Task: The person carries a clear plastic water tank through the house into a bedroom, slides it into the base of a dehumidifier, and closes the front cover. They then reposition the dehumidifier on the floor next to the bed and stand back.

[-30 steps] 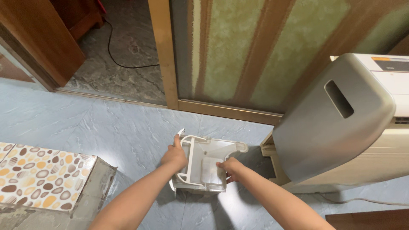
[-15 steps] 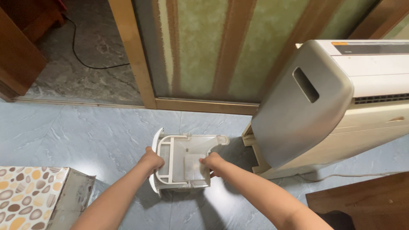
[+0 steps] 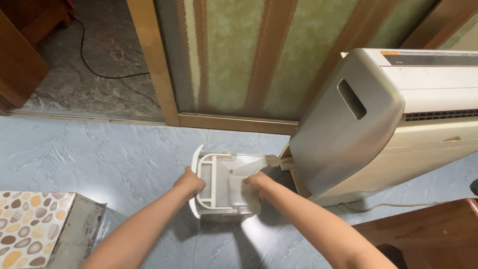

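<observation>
A white plastic water tank [image 3: 224, 185] with a ribbed lid and a curved front sits on the blue tiled floor, next to the base of a grey-and-cream dehumidifier [image 3: 378, 124]. My left hand [image 3: 190, 183] grips the tank's left side. My right hand [image 3: 258, 182] grips its right side, near the gap at the unit's foot. The tank's far end points at the opening in the machine's lower side.
A wood-framed sliding door with green patterned glass [image 3: 239, 60] runs along the back. A black cable [image 3: 94, 60] lies on stone flooring beyond. A pebble-patterned cushion on a box [image 3: 35, 229] is at lower left; dark wooden furniture [image 3: 423, 234] at lower right.
The view has shifted, so the tank and machine sit further left and lower in frame. Both hands stay on the tank, which has moved a little closer to the machine's base.
</observation>
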